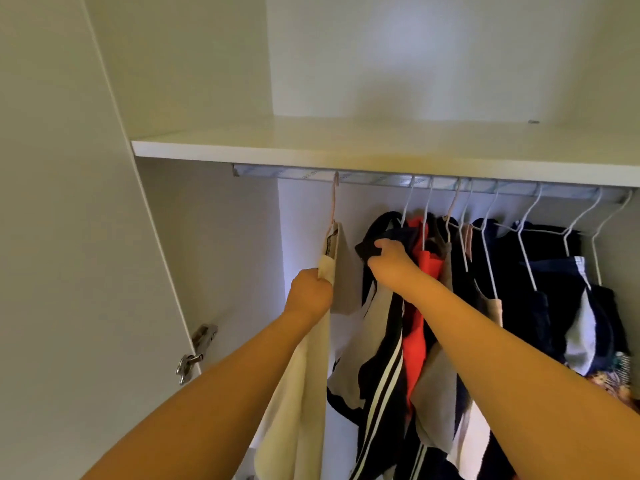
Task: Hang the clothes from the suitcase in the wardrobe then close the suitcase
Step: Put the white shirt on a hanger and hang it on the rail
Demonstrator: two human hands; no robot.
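Cream garment (311,368), lower centre-left of the frame, hangs from a pale hanger (333,206) whose hook sits on the rail (381,178) apart from the other hangers. The left hand (310,294) grips the garment's upper edge, fingers curled around the cloth. The right hand (389,259), at centre, clutches the dark navy top (374,244) on the neighbouring white hanger, holding the crowded clothes toward the right. To finish the step well, the right hand probably should keep that gap open while the left draws the cream cloth straight on its hanger, so it falls flat against no neighbour. The shelf (346,143) spans the frame above. The suitcase is out of view.
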